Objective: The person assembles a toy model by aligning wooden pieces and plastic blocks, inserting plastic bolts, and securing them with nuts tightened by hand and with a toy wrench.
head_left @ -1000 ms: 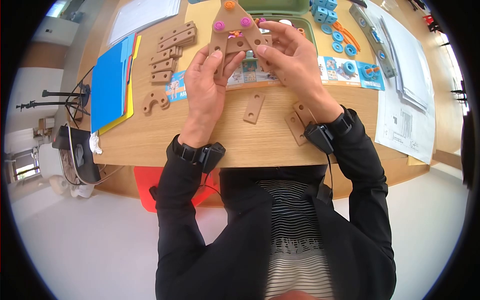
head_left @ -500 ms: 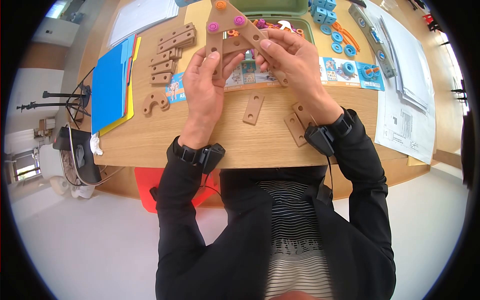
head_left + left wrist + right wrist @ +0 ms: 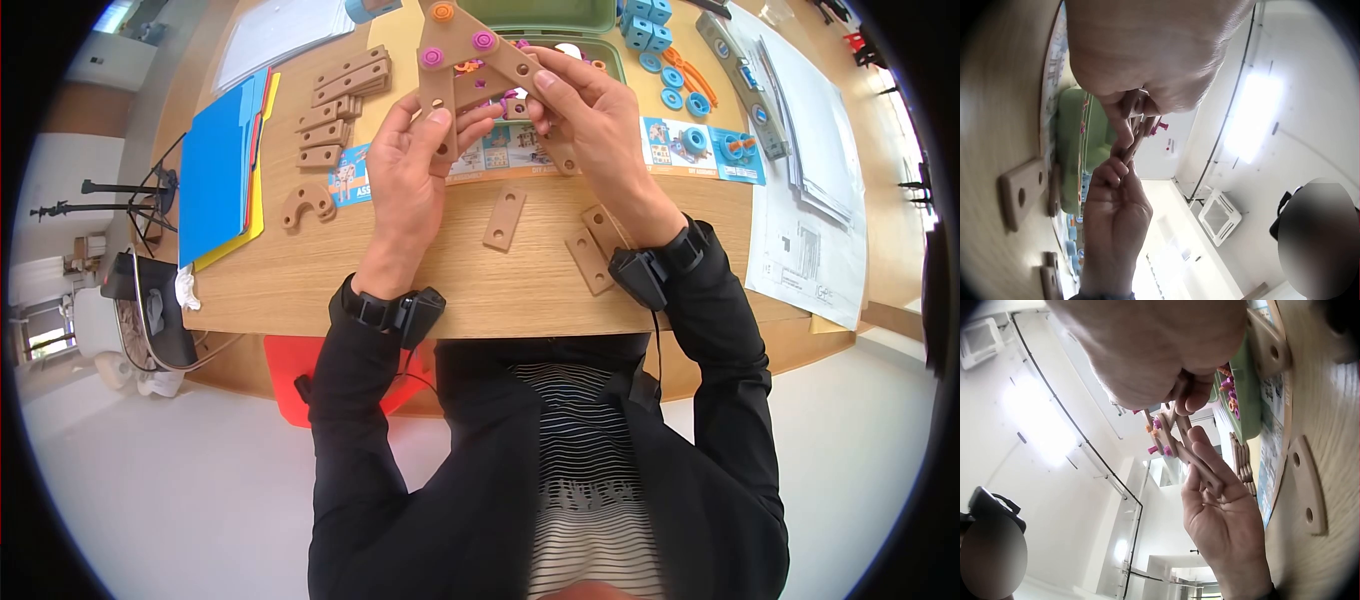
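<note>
A frame of brown perforated strips [image 3: 440, 88] hangs above the table between both hands. At its top, a plate [image 3: 458, 32] carries one orange bolt [image 3: 441, 12] and two pink ones, with two legs spreading below. My left hand [image 3: 405, 190] pinches the lower end of the left leg between thumb and fingers. The right leg [image 3: 508, 62] is pinched by my right hand [image 3: 600, 125], whose palm hides part of it. Between the legs runs a slanting cross strip, partly covered. In the right wrist view, the left hand [image 3: 1225, 512] holds a strip end [image 3: 1213, 486].
Behind the frame is an open green box [image 3: 618, 60] with coloured parts. Brown strips [image 3: 350, 80] are stacked at left; a loose strip [image 3: 504, 220] lies in front. Blue rings [image 3: 671, 100], orange pliers [image 3: 695, 75] and a spirit level [image 3: 745, 85] are at right.
The frame has shifted slightly left overall, and its right leg has swung outward to the right. The cross strip has tilted. Both hands keep their grip; a blue part shows at the top left edge.
</note>
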`<state>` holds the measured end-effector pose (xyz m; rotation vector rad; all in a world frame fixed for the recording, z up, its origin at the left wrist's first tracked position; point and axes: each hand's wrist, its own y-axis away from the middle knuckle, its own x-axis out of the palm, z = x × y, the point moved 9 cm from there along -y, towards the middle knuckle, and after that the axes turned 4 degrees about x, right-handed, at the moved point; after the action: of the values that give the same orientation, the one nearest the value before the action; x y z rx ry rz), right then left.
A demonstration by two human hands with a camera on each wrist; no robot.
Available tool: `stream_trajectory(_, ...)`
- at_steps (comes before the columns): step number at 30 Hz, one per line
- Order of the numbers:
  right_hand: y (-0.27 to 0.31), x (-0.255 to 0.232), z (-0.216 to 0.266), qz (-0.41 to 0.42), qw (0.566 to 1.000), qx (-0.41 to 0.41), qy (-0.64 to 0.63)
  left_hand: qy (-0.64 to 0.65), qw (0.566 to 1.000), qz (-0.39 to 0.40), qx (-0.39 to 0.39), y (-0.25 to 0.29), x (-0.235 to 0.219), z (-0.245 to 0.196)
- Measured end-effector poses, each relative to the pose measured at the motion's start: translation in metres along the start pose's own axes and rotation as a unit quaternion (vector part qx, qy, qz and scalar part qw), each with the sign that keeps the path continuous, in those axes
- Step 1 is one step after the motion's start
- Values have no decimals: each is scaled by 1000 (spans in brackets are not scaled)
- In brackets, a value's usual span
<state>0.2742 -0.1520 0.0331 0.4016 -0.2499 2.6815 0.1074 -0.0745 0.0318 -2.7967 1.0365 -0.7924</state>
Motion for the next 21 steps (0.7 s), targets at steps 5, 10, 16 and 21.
stream_trajectory(5,0,0,-1,-2,1000,-9,-11,-7,1000,2,-3,1,1,-1)
stream_trajectory(10,0,0,0,-1,1000,-13,-12,-19,1000,-3,3,1,0,-1)
stream_trajectory(16,1,1,1,4,1000,-6,-5,-7,1000,3,4,1,1,-1)
stream_trajectory(21,0,0,1,3,1000,-17,-8,-4,1000,7,11,1,4,-3)
